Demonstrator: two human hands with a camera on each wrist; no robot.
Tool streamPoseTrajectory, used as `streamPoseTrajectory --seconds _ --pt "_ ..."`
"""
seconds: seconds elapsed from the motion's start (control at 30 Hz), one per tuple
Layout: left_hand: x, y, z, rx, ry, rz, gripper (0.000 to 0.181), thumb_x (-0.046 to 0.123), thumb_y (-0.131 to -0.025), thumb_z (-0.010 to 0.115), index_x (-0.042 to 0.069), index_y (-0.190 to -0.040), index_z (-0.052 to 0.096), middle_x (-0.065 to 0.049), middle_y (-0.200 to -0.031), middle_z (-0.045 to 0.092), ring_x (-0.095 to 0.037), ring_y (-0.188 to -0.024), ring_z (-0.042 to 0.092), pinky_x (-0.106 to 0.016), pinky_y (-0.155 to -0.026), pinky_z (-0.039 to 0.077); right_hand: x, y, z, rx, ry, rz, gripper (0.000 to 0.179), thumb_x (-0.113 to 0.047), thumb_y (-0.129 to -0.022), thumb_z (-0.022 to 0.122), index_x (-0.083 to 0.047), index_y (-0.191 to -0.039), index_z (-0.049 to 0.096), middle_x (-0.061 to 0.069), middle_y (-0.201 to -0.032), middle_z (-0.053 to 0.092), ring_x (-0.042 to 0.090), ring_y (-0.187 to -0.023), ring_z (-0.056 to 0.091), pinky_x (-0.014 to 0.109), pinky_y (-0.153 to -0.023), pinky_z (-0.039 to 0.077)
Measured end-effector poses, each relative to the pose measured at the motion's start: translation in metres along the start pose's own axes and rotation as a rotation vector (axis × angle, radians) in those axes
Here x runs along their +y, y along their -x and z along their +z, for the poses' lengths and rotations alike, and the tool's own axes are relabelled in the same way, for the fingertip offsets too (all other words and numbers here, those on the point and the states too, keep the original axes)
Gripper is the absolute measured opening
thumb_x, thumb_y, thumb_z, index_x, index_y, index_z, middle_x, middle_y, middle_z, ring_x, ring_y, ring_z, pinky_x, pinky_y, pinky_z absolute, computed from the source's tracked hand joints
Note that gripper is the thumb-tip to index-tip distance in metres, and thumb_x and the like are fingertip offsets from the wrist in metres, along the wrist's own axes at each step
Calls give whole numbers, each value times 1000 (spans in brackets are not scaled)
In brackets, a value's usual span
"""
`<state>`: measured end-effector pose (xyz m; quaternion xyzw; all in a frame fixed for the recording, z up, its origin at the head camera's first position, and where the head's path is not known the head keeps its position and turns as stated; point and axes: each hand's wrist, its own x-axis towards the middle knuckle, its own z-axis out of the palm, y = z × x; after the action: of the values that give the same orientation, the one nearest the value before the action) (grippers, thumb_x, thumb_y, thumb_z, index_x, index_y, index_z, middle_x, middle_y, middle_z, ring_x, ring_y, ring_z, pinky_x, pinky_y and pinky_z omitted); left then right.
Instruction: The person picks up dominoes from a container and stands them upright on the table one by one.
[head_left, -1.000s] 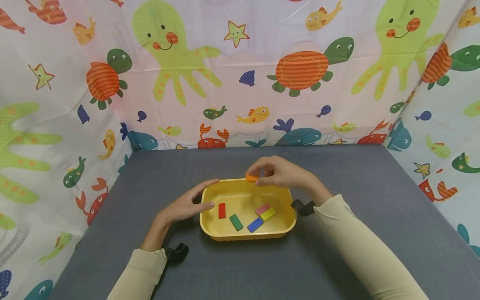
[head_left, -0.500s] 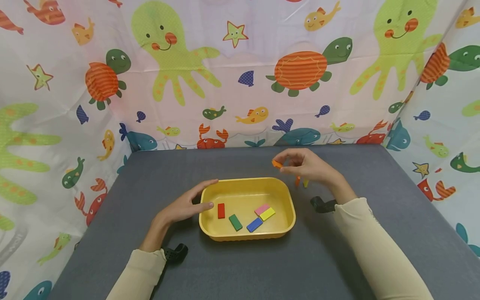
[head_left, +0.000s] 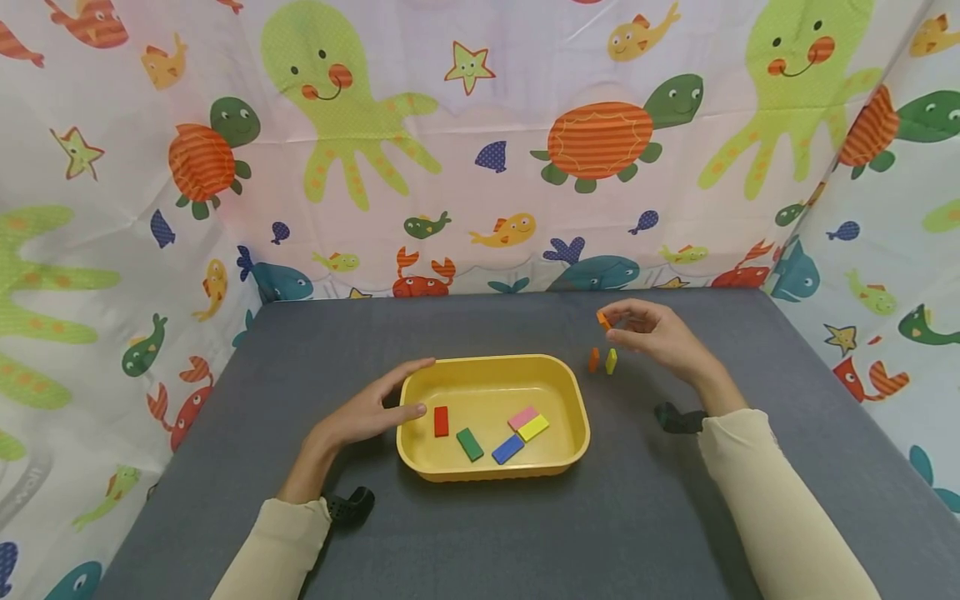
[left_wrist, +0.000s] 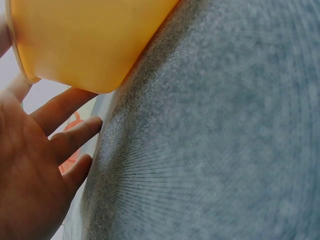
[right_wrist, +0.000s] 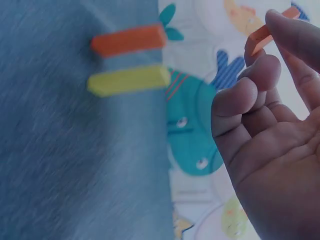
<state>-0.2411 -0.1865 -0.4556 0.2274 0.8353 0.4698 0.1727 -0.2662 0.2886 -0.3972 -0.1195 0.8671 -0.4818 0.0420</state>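
My right hand (head_left: 663, 340) pinches an orange block (head_left: 603, 320) between thumb and fingertips, above the table at the back right. In the right wrist view this small flat orange block (right_wrist: 261, 38) is partly covered by the thumb. Just below the hand in the head view, another orange block (head_left: 594, 360) and a yellow block (head_left: 611, 362) stand upright side by side, a little apart. My left hand (head_left: 366, 414) rests on the left side of a yellow tub (head_left: 487, 387), thumb over the rim. In the left wrist view its fingers are spread and fairly straight against the tub's outside.
Inside the tub lie a red block (head_left: 441, 422), a green block (head_left: 470, 444), a blue block (head_left: 507, 450), a pink block (head_left: 522, 417) and a yellow block (head_left: 533, 428). A grey cloth (head_left: 480, 542) covers the table. Printed curtains (head_left: 465, 150) close off the back and sides.
My right hand has moved right from over the tub's far rim, carrying the orange block, to above the two standing blocks, which have come into view. The left hand has stayed on the tub.
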Motion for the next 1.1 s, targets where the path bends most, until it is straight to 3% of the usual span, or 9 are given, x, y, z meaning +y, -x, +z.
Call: streamPoseTrajectory --seconds 0.13,0.37,0.5,0.87,1.1 --pt "-1 0 0 0 2 3 69 33 -95 69 44 -154 36 6 -164 34 -28 -152 32 -67 -120 28 15 4 -6 30 1 36 43 -31 -98 69 -11 -136 60 11 -128 63 15 -95 64 29 -70 53" --pt "-1 1 0 -1 1 4 69 35 -95 69 45 -153 35 6 -164 34 -28 -150 34 -66 -119 29 33 10 -8 29 -28 78 47 -28 -99 68 -6 -138 55 14 -128 61 23 -84 62 33 -67 53" --pt "-1 1 0 -3 3 0 69 36 -95 69 44 -154 35 6 -164 34 -28 -150 34 -67 -120 28 43 12 -8 26 -13 135 48 -26 -99 68 -6 -139 54 11 -126 61 20 -78 59 34 -66 54" --pt "-1 0 1 -2 -4 -1 68 35 -95 68 44 -154 35 5 -164 35 -28 -149 35 -67 -118 31 57 17 -11 -39 -35 247 46 -27 -97 70 -7 -137 57 19 -130 58 14 -74 60 29 -60 53" --pt "-1 0 0 -2 -5 -3 69 36 -95 69 45 -154 35 5 -164 35 -28 -149 35 -66 -119 30 60 18 -7 -57 -27 244 44 -25 -96 71 -5 -133 58 19 -127 59 15 -73 61 28 -58 52"
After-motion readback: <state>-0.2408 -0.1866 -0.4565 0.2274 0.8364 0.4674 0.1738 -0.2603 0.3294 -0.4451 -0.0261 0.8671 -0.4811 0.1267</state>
